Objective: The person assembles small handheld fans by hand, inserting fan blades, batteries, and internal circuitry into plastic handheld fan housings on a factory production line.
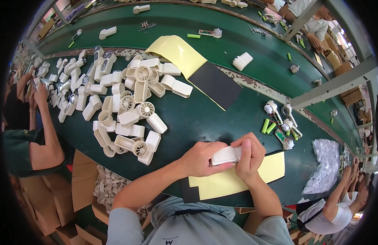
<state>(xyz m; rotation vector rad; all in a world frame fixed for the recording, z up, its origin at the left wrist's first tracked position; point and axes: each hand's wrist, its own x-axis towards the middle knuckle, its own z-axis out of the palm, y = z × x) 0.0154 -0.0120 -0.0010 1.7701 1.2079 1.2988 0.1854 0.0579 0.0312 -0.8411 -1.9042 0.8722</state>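
Observation:
Both of my hands are closed around a white plastic fan housing (224, 156) in front of my body. My left hand (200, 158) wraps its left end, with the thumb along the near side. On the other end, my right hand (250, 154) presses with bent fingers and thumb; part of the housing is hidden under them. Beneath lies a yellow sheet with black parts (221, 185). Left of my hands is a big heap of cream fan housings (131, 116), some with round slatted grilles. Several fan assemblies with green cells (267, 125) lie to the right.
A second yellow and black sheet (178, 51) reaches over the bench's far edge. Beyond runs a green conveyor (168, 22) carrying scattered parts. A grey metal post (336, 83) and clear plastic bags (323, 165) are at right. Co-workers sit both sides; cardboard boxes (84, 175) stand lower left.

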